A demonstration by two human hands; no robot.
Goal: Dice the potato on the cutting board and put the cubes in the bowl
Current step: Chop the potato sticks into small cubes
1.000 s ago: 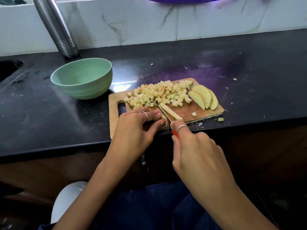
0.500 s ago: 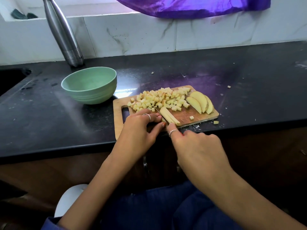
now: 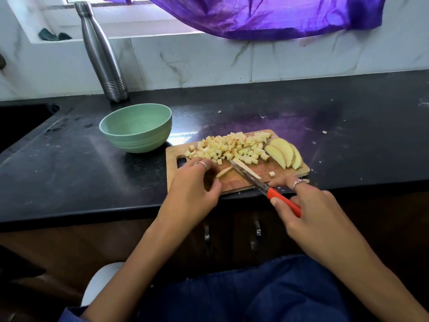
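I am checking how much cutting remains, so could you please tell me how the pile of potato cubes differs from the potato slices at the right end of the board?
The potato cubes are small, many and heaped loosely across the board's far side; the potato slices are few, long and curved, lying overlapped. The cubes are fully diced; the slices remain uncut. Both are pale yellow and lie on the cutting board, none in the bowl.

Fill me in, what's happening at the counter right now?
A person is dicing potato on the cutting board. The right hand grips the red-handled knife, blade angled over the board. The left hand holds a potato strip. A pile of cubes and uncut slices sit on the board. The green bowl holds no cubes.
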